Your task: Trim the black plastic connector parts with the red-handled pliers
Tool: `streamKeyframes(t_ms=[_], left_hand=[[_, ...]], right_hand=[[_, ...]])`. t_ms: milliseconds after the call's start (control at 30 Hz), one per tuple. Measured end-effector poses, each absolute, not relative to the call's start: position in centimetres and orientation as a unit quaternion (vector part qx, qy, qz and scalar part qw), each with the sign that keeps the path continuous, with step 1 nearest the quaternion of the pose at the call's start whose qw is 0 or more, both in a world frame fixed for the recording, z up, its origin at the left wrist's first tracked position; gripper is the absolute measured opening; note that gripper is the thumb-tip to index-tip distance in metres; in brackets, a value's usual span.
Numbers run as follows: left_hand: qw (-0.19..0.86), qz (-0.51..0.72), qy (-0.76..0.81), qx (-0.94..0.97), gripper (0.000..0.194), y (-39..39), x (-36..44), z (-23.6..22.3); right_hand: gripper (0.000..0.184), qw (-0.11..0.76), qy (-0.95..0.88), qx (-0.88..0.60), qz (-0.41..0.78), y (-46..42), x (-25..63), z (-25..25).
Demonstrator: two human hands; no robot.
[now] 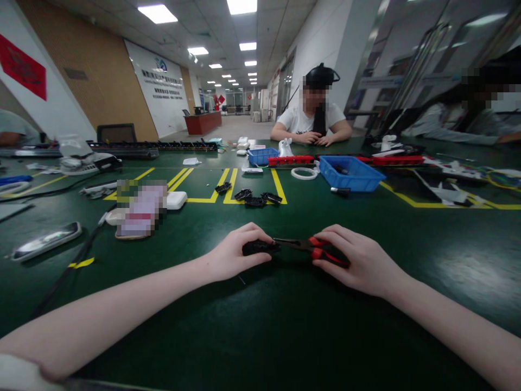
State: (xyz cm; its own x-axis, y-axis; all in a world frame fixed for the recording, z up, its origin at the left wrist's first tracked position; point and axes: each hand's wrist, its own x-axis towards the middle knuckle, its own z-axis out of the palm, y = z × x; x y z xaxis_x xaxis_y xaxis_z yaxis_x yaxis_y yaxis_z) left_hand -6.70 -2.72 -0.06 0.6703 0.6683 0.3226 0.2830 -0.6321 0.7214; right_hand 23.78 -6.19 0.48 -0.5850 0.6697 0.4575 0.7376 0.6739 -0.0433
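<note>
Between the thumb and fingers of my left hand [238, 251] is a small black plastic part [258, 247], held just above or on the green table. My right hand [358, 258] grips long-nose pliers [301, 244] by their red-and-black handles. The pliers' narrow jaws point left and reach the right end of the black part; whether they pinch it I cannot tell. Several similar black parts [255, 201] lie further back on the table. A thin pin-like piece [241, 280] lies just below my left hand.
Blue bins [352, 174] and a roll of tape [304, 173] stand behind. To the left lie a phone [140, 212], a white case [176, 200], a silver device [48, 240] and a black cable [81, 252]. A person in a headset [311, 119] sits opposite.
</note>
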Motion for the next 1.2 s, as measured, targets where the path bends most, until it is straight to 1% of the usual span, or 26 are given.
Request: streamKeyframes(t_ms=[367,633,933,1200], left_hand=[[0.344,0.284,0.271,0.853,0.023,-2.8,-6.7,0.2],[0.273,0.257,0.281,0.884,0.027,-2.4,-6.9,-0.1],[0.266,0.265,0.245,0.894,0.025,-2.2,-6.8,-0.1],[0.242,0.249,0.239,0.907,0.025,-1.9,-6.8,-0.1]], right_hand=[[0.034,0.227,-0.894,-0.381,-0.063,-6.2,23.7,0.5],[0.035,0.227,-0.904,-0.348,-0.1,-5.4,24.2,0.1],[0.037,0.247,-0.903,-0.32,-0.141,-5.3,24.4,0.4],[0.039,0.245,-0.902,-0.318,-0.16,-5.2,24.8,0.1]])
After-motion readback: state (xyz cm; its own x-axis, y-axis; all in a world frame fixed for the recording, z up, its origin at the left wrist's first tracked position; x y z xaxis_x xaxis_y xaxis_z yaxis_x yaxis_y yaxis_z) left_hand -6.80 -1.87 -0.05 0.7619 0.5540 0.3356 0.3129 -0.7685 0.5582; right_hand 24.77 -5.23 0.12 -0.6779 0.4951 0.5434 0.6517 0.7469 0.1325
